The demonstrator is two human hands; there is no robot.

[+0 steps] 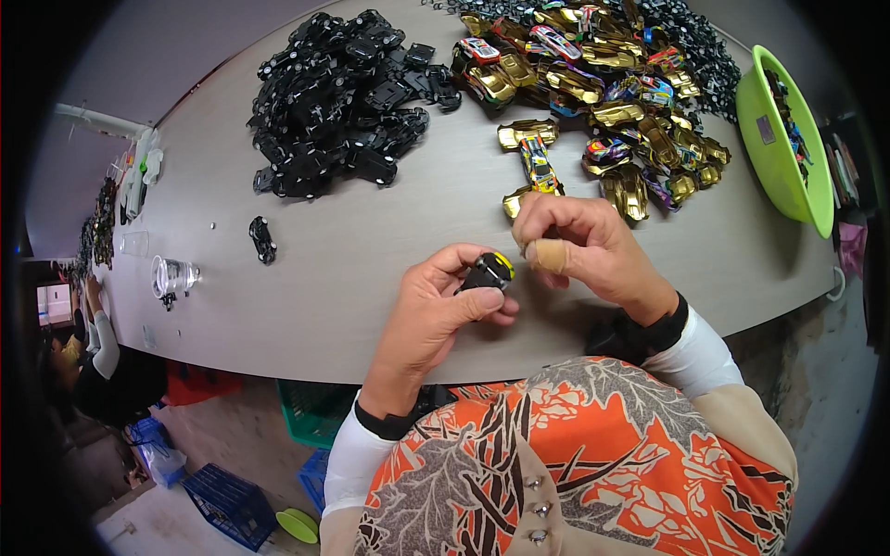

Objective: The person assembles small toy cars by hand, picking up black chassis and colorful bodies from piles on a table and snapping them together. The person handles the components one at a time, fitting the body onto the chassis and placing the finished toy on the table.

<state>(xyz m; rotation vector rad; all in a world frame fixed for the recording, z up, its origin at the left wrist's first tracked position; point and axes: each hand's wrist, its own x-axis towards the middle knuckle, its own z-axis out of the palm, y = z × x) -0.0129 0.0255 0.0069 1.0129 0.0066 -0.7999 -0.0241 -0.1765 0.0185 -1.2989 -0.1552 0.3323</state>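
Observation:
My left hand (pixel 428 306) is closed around a small toy car (pixel 486 273), its black underside turned up and a strip of yellow showing at one end. Just to the right, my right hand (pixel 593 248) has thumb and fingers pinched together, apart from the car. A tan bandage wraps one of its digits. Whatever sits in that pinch is too small or hidden to name. Beyond my right hand lie a few loose car bodies, gold ones (pixel 527 135) and a multicoloured one (pixel 538 165). A single black car base (pixel 262 240) rests on the table to the left.
A heap of black car bases (pixel 324 120) covers the far left-centre of the table (pixel 343 278). Gold and coloured car bodies (pixel 612 113) pile up far right, with small wheel parts (pixel 709 56) behind. A green basin (pixel 820 208) stands right; a clear cup (pixel 171 275) left. Another person (pixel 102 361) works further left.

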